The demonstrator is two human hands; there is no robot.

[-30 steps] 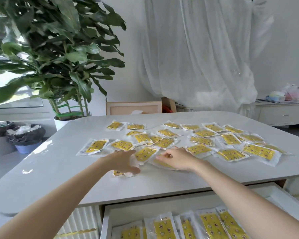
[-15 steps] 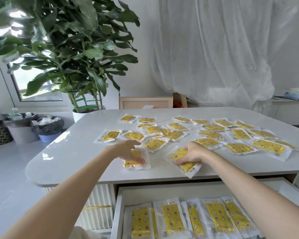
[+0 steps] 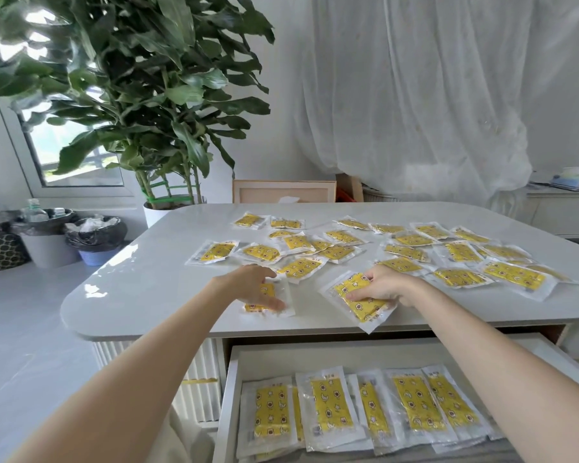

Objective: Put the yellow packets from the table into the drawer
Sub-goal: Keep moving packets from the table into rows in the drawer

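Observation:
Several yellow packets in clear wrappers (image 3: 408, 252) lie spread over the white table (image 3: 141, 289). My left hand (image 3: 251, 287) lies flat on one yellow packet (image 3: 283, 304) near the table's front edge, fingers over it. My right hand (image 3: 383, 285) presses on another yellow packet (image 3: 365, 307) that pokes slightly past the front edge. Below the table the white drawer (image 3: 331, 354) stands pulled out, with several yellow packets (image 3: 328, 409) laid side by side inside it.
A big potted plant (image 3: 141, 105) stands behind the table's left corner. Bins lined with black bags (image 3: 94, 235) sit on the floor at the left. A wooden frame (image 3: 283, 192) leans behind the table, and a white sideboard (image 3: 565, 212) stands at the right.
Both hands have slid one packet each toward the table's front edge. The view has dipped, showing more of the drawer.

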